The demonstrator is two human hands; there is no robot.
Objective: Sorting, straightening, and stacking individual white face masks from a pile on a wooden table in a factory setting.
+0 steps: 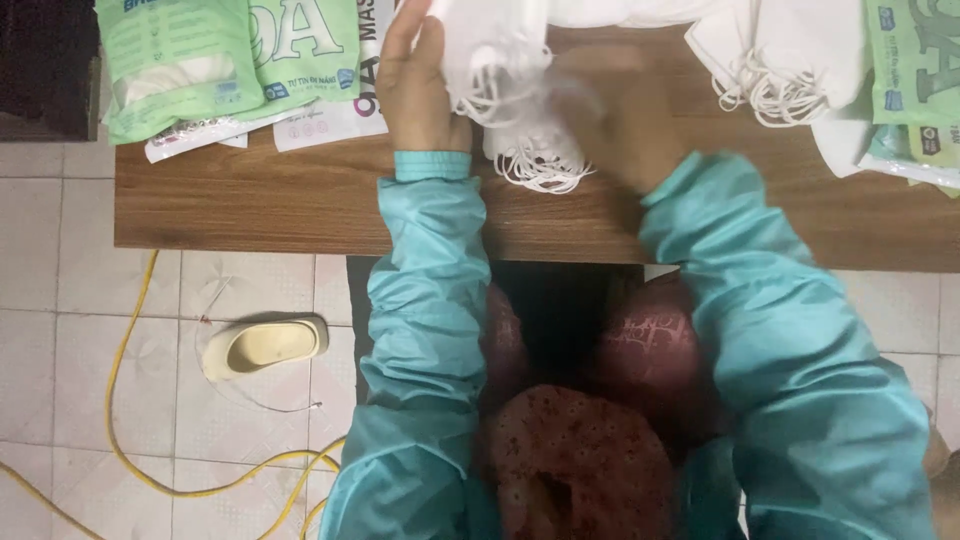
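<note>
My left hand [418, 85] rests on the brown wooden table [250, 200], its fingers closed on a stack of white face masks [500, 60] with looped ear straps. My right hand [615, 115] is blurred by motion just right of the stack; its fingers touch the masks' lower edge near the tangled straps [540, 165]. Both arms wear teal sleeves.
Green and white mask packets [220, 55] lie at the table's far left, more green packets [915, 70] at the far right. Another pile of white masks [790, 60] sits right of centre. A cream slipper [265, 345] and a yellow cable [130, 440] lie on the tiled floor.
</note>
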